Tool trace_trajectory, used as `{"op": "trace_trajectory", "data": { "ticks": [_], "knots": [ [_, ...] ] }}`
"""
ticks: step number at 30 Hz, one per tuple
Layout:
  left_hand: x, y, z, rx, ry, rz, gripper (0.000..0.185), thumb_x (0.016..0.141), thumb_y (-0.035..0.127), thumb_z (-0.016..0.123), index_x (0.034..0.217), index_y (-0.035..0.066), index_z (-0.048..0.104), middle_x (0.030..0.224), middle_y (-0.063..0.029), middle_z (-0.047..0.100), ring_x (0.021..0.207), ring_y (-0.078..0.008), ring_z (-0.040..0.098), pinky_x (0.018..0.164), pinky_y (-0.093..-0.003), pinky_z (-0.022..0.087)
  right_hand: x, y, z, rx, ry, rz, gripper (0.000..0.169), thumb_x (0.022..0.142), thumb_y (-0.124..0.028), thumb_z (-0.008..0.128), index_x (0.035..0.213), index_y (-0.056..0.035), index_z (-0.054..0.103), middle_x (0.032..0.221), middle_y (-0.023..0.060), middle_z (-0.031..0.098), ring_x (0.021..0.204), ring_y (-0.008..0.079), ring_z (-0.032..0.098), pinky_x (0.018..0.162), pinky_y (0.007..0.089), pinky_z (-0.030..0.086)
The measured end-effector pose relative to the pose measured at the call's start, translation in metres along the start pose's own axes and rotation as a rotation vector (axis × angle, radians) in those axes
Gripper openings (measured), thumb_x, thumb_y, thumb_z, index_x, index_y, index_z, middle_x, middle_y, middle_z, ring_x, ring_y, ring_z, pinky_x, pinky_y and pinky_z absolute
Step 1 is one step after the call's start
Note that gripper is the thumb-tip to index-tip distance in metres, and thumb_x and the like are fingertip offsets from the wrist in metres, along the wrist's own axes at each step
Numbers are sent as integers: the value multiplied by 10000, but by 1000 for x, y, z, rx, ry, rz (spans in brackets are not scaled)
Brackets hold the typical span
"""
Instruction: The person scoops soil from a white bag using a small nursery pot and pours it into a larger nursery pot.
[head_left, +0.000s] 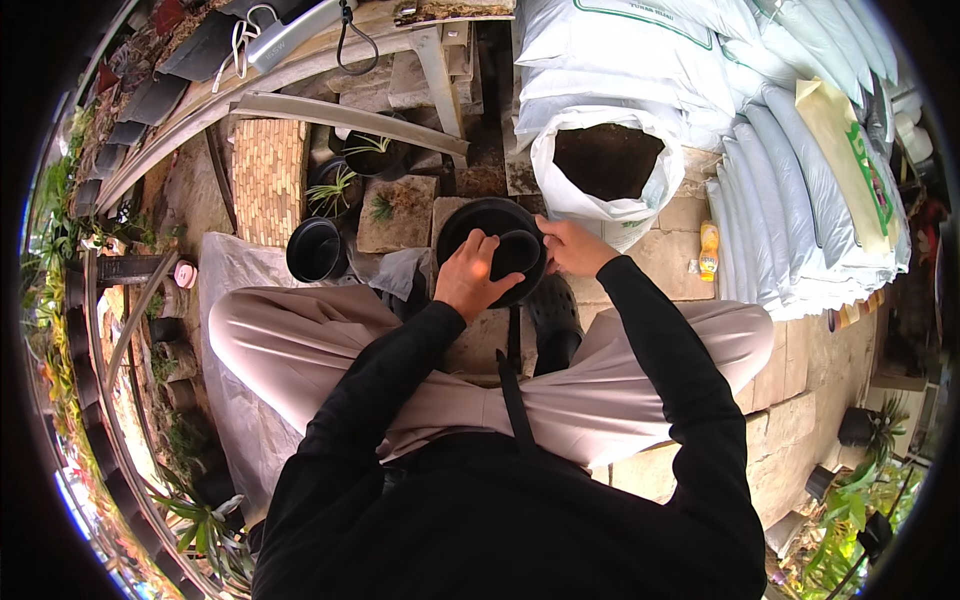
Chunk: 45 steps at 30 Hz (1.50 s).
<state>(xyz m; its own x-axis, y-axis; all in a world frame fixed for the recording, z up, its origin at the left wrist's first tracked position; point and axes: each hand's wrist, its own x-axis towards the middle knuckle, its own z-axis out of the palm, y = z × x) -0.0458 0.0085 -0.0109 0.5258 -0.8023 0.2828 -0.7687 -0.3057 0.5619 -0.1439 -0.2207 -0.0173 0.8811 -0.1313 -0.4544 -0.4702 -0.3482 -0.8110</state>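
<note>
Between my feet is a wide black plastic pot or basin (456, 223), with a smaller black pot (516, 253) tilted inside it. My left hand (474, 276) grips the smaller pot's rim from the left, its thumb and fingers spread around the edge. At the right side my right hand (576, 246) pinches the wide pot's rim; its fingertips are partly hidden, and whether they also touch the smaller pot is unclear. Just beyond, an open white sack (551, 199) holds dark soil (607, 161). Another black pot (315, 251) stands to the left.
Full white sacks (622, 60) are piled behind and at right (780, 195). A yellow bottle (707, 251) stands on the paving. Potted spider-like plants (330, 191), a patterned block (268, 180) and a metal bar (352, 124) lie ahead left. Plastic sheeting (240, 420) covers the left floor.
</note>
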Motion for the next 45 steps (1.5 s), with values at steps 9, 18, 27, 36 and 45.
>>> {"op": "trace_trajectory", "data": {
  "ticks": [9,18,27,36,45],
  "knots": [
    [14,-9,-8,173,-20,99,741,800,368,895,1346,-45,612,1198,-131,558,1156,-346,560,978,-441,498,6,2,-5,-27,-92,-77,568,1102,-42,421,1663,-81,336,946,77,678,739,184,736,713,327,598],
    [25,-14,-19,176,-76,3,714,793,298,910,1334,-57,610,1239,-157,523,1151,-362,528,993,-455,476,-3,-8,-1,-34,-50,-12,586,1090,-9,460,1655,-6,303,947,85,644,745,189,730,722,340,605],
    [25,-13,-23,97,-76,-41,860,765,251,924,1447,-45,490,1305,-180,535,1249,-388,524,1066,-469,458,0,-1,-3,-41,-115,1,613,1093,-19,439,1680,-50,263,959,79,649,782,185,748,718,330,607],
    [24,-6,-13,39,-109,32,896,753,240,915,1477,-16,453,1352,-193,564,1250,-413,540,1081,-487,445,-4,-6,-8,-41,-141,39,628,1093,-33,391,1698,-101,237,1011,74,684,820,186,753,705,333,607],
    [15,-2,-21,-1,-122,-20,945,787,280,906,1528,-22,403,1308,-190,541,1239,-406,522,1071,-498,436,-1,0,-3,-31,-100,-15,639,1057,1,422,1678,-73,294,943,77,663,788,194,744,717,344,603]
  ]
}}
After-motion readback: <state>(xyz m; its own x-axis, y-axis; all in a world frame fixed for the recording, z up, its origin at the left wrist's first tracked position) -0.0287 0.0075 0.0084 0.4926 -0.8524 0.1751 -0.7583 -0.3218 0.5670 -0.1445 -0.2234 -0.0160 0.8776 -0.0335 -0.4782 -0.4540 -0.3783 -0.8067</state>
